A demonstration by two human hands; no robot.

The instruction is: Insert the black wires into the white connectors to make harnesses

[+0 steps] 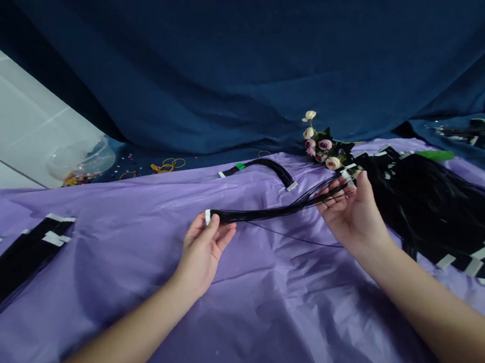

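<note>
Strands [268,209] span above the sheet [244,330], the left hand [201,246] pinching their 9 o'clock end, the right hand [356,214] supporting their 3 o'clock end on loosely open fingers.

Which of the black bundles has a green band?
The curved bundle lying on the purple cloth, just beyond the held bundle; only it visibly wears a green band near its left end.
</note>
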